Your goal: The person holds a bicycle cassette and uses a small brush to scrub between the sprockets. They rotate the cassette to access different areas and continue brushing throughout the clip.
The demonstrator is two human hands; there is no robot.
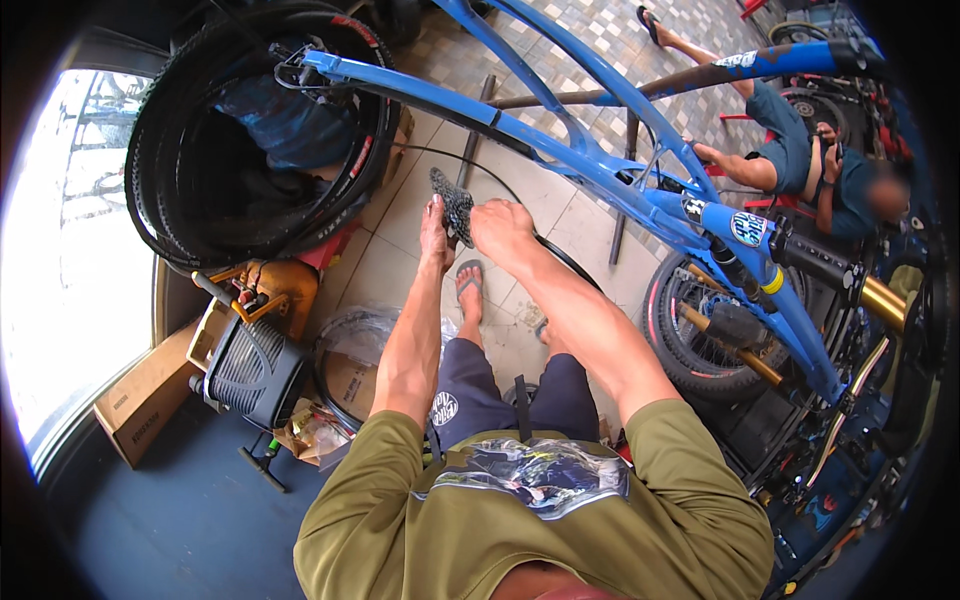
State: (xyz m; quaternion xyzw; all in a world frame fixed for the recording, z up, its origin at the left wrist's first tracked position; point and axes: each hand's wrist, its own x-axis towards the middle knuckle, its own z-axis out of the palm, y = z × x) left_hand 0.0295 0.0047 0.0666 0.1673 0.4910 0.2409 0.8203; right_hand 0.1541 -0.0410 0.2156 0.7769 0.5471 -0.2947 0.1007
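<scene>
Both hands meet in front of me, above the tiled floor, at a dark grey, rough-speckled bundle (456, 210); whether it is a rag or something else I cannot tell. My left hand (436, 236) grips its left side, fingers pointing away from me. Closed in a fist, my right hand (502, 230) presses against its right side. A thin black cable or hose (485, 165) curves behind the hands and passes under my right forearm. Beyond and to the right, a bare blue bicycle frame (590, 160) slants across the view, apart from both hands.
Several black tyres (150, 150) lie stacked at the far left, with blue cloth inside. An orange-and-black machine (255, 350) and a cardboard box (150, 395) stand at left. A bicycle wheel (690, 330) leans at right. Another person (800, 150) sits at the far right.
</scene>
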